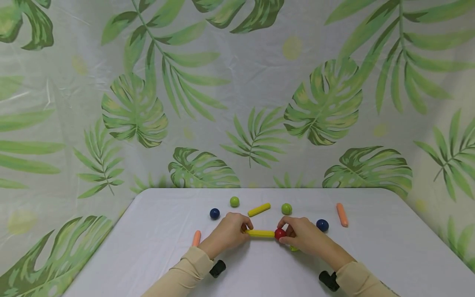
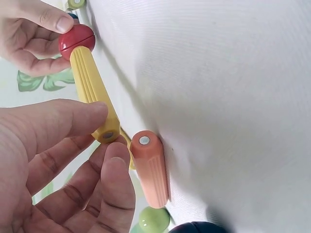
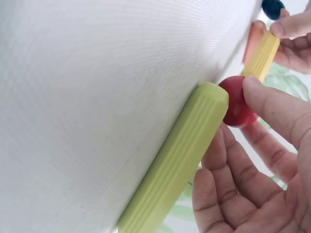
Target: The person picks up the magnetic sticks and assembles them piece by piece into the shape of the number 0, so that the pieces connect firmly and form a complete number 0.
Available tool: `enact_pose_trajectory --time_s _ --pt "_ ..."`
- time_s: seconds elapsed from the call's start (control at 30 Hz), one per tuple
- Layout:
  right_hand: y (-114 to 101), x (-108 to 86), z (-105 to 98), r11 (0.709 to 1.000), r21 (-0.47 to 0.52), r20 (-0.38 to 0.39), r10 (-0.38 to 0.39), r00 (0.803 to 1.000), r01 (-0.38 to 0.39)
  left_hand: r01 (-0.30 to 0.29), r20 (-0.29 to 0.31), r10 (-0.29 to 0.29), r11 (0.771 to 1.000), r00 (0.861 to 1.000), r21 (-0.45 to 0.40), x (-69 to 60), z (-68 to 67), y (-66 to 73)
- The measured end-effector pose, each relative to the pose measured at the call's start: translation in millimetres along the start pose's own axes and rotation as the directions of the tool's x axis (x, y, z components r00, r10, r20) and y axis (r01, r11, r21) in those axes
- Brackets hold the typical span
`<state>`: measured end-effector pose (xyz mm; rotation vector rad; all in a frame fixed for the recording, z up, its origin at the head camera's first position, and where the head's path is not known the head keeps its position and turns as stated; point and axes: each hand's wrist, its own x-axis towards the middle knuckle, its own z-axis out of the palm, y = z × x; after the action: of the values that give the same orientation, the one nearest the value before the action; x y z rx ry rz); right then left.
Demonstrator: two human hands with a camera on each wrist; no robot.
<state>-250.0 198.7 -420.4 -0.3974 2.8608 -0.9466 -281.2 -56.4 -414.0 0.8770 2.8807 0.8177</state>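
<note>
Directly between the hands [image 1: 230,231] [image 1: 306,236], yellow stick [image 1: 261,233] against red ball [image 1: 279,234].

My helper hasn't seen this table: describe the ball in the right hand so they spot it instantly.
At the white table, find the left hand and right hand. The left hand pinches a yellow stick; touching its other end, held by the right hand, is the ball. It alone is red, unlike the loose green balls and blue balls.

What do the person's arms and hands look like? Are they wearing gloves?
No gloves! The left hand and right hand are bare. The left sleeve and right sleeve are both beige. A small black gadget peeks out near the left sleeve, and another near the right.
</note>
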Motion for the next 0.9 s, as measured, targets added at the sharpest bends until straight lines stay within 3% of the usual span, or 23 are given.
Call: enact_pose_trajectory --time_s 0.63,0.9 --pt "-4.2 5.4 -7.6 0.996 -0.083 0.075 -0.003 0.997 0.01 -0.017 0.019 0.017 1.0 1.0 0.024 2.1 2.7 0.4" --pt "-1.6 6.3 -7.2 0.996 -0.083 0.079 -0.016 0.997 0.023 -0.041 0.014 0.041 0.999 0.999 0.009 -1.2 -7.1 -6.0"
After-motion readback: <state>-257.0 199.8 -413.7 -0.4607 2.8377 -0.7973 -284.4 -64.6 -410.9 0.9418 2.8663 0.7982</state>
